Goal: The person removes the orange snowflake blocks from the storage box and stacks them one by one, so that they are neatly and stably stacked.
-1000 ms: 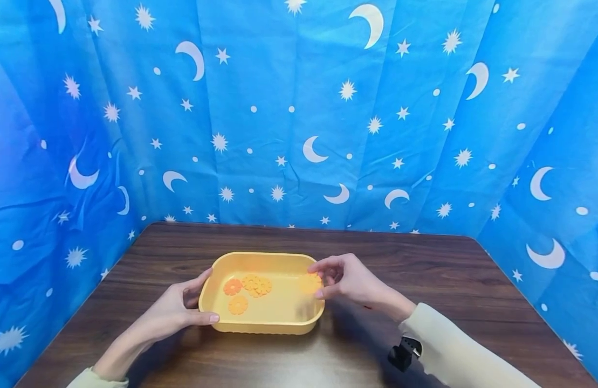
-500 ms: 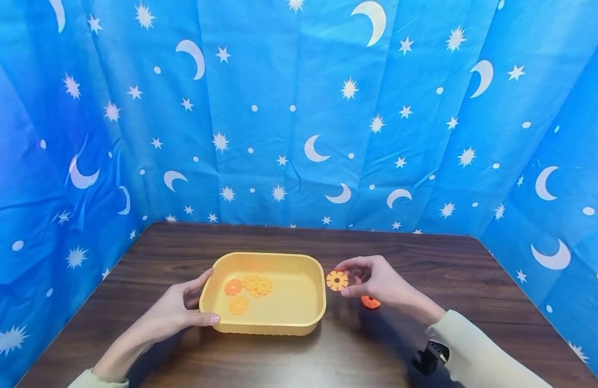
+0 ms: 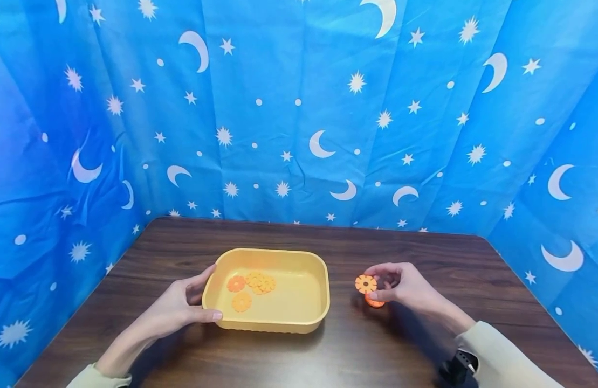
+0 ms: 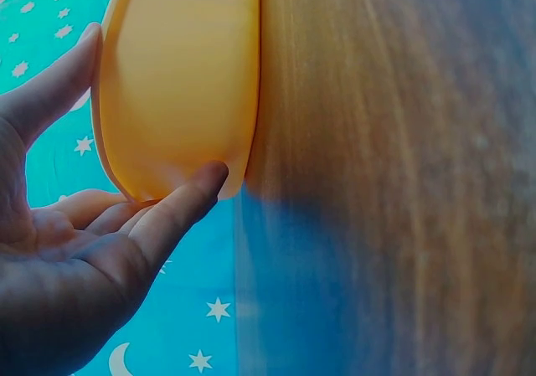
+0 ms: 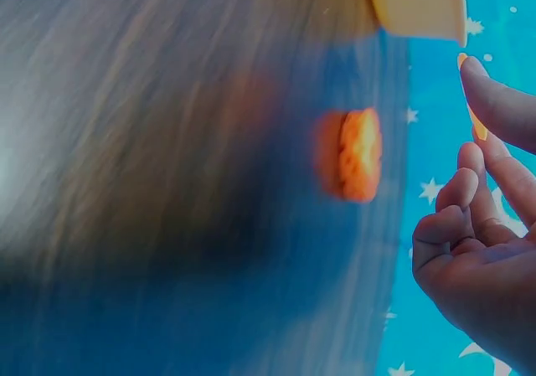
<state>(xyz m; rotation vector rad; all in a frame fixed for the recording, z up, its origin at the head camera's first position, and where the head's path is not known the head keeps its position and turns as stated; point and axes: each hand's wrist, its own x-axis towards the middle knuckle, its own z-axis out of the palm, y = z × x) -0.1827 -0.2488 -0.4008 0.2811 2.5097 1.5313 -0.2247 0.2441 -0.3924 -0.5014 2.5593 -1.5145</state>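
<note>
My left hand (image 3: 177, 306) grips the left end of a yellow plastic tub (image 3: 289, 310), thumb near the front rim and fingers spread round the end. Several notched, flower-shaped interlocking discs (image 3: 241, 302) lie in the tub's left half, some overlapping. To the right of the tub, my right hand (image 3: 409, 285) pinches a light orange interlocking disc (image 3: 359, 285) between thumb and fingers, its face toward the head camera. Just below it a small darker orange stack of discs (image 5: 361, 156) sits on the table, partly covered by the held disc and thumb in the head view.
The dark wood-grain table (image 3: 260, 361) runs back to a blue curtain (image 3: 260, 121) with moons and stars, which also hangs at both sides. A black device (image 3: 456, 369) is strapped at the right wrist.
My right hand has moved right, from above the tub's right end to over the orange stack, carrying the light orange interlocking disc. My left hand has kept its grip on the tub.
</note>
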